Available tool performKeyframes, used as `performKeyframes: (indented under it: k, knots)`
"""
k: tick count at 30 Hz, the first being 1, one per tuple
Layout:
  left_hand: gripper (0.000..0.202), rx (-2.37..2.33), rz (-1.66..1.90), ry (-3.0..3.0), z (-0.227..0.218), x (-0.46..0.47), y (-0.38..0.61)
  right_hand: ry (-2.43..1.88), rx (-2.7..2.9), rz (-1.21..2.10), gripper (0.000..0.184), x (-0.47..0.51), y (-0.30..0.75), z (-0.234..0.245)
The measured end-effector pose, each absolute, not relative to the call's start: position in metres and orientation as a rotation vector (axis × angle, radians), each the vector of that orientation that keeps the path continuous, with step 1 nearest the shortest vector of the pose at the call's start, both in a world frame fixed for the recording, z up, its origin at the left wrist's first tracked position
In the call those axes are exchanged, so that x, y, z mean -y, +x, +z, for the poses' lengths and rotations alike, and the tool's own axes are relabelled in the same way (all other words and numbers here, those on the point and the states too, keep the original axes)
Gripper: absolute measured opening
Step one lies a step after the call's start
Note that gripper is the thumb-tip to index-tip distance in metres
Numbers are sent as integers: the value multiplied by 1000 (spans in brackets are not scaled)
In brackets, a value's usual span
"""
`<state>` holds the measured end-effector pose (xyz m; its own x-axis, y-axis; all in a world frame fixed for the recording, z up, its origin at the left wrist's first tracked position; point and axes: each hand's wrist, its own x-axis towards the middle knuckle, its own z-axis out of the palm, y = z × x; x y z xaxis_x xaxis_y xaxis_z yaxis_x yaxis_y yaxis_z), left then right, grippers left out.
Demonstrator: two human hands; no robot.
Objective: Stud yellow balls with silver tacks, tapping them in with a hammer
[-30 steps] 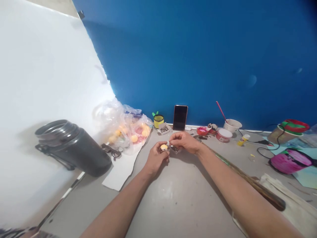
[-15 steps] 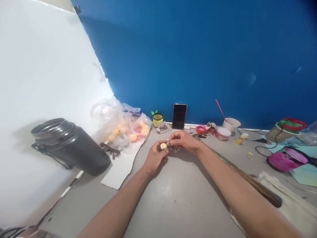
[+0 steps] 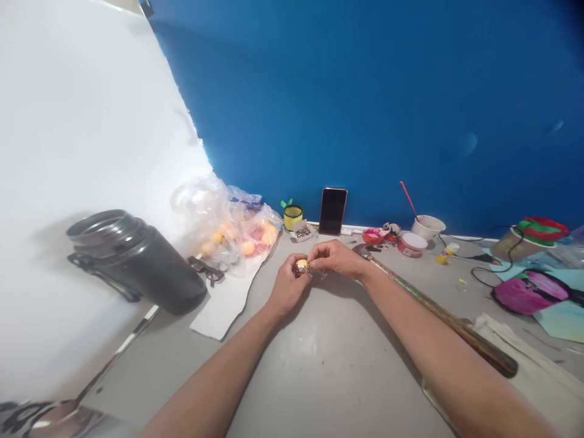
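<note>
My left hand [image 3: 286, 286] is closed round a small yellow ball [image 3: 302, 264] held just above the grey floor [image 3: 328, 359]. My right hand [image 3: 335, 258] meets it from the right, its fingertips pinched against the ball. What the right fingers pinch is too small to make out. Both forearms reach in from the bottom edge.
A black jar [image 3: 132, 261] lies on its side at the left, with dark glasses [image 3: 206, 270] and a clear bag of yellow and red balls [image 3: 232, 234] beyond. A phone [image 3: 333, 210], a yellow cup [image 3: 292, 216], paint pots [image 3: 411, 244] and a long stick [image 3: 438, 313] are around the hands.
My right hand has moved closer onto the ball, hiding the small dark piece seen beside it before. The view has shifted slightly.
</note>
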<state>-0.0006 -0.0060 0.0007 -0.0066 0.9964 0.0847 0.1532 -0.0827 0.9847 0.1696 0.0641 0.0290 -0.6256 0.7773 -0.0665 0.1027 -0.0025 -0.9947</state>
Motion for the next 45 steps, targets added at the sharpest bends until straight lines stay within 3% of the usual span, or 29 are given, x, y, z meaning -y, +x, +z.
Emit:
performKeyframes:
  k: [31,45]
  knots:
    - [13,-1471,997,1573,3,11,1,-943,1887,1688,17,-60,170,33]
    - [17,-1523,955,1601,8,13,2,-985,1947,1659,18,-61,172,32]
